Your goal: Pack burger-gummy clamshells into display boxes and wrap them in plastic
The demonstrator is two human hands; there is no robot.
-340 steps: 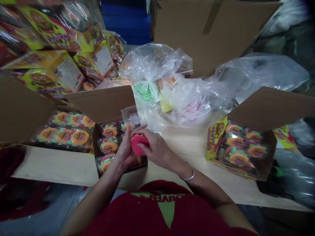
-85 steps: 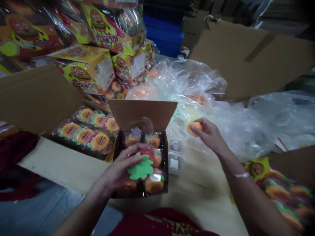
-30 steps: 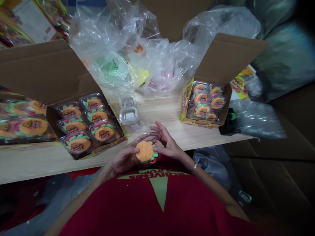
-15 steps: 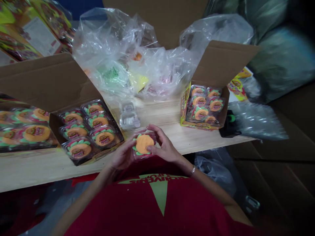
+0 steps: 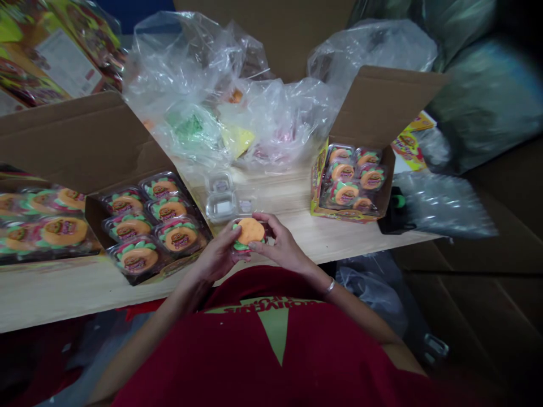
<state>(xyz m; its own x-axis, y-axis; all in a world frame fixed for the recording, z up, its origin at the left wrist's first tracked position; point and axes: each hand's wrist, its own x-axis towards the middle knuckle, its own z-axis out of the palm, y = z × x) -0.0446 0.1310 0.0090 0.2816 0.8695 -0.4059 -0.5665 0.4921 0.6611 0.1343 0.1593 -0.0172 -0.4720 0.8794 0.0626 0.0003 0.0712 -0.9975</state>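
Both hands hold a burger-shaped piece (image 5: pixel 250 232) with a plain orange bun top and green and red edges, just over the table's front edge. My left hand (image 5: pixel 220 254) grips it from the left, and my right hand (image 5: pixel 280 246) pinches its right side with the thumb on the bun. Whether a clear shell surrounds the piece is hard to tell. Just beyond the hands lie clear plastic clamshells (image 5: pixel 221 205) with pale labels. Left of my left hand, an open carton (image 5: pixel 203 240) holds several packed burgers with logo stickers on top.
At the right stands a smaller open display box (image 5: pixel 318 198) of packed burgers. Clear bags (image 5: pixel 195 124) with green, yellow and pink contents lie at the back. A black object (image 5: pixel 392 212) and a plastic bag (image 5: pixel 445 203) sit at the table's right end.
The burger piece and both hands have moved slightly away from my body. A clear flap with a pale label now shows right of the clamshells. The cartons stay in place.
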